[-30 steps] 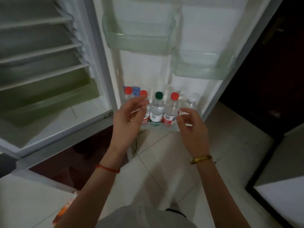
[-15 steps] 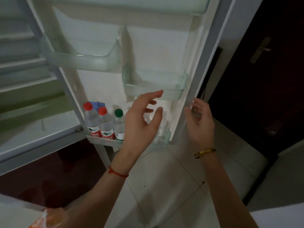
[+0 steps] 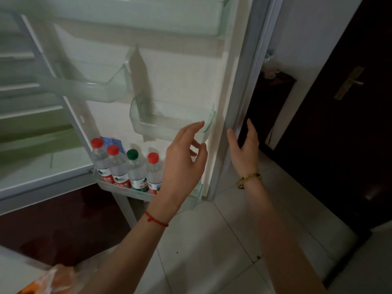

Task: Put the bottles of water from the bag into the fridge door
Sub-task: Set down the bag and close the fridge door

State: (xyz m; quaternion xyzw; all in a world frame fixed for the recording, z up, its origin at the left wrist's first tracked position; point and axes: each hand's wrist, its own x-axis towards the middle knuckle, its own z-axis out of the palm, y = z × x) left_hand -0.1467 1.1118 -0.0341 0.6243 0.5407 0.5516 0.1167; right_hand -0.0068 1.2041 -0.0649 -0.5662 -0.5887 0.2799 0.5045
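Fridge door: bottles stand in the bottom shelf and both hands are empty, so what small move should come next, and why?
Probably close the door. Four bottles already stand upright in the bottom door shelf, and both hands are open and empty: the right hand is at the door's outer edge, the left hand in front of its inner face. A gentle push would keep the bottles upright.

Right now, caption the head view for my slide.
Both bare hands, left and right, open beside clear plastic water bottles standing in the white fridge door's bottom shelf.
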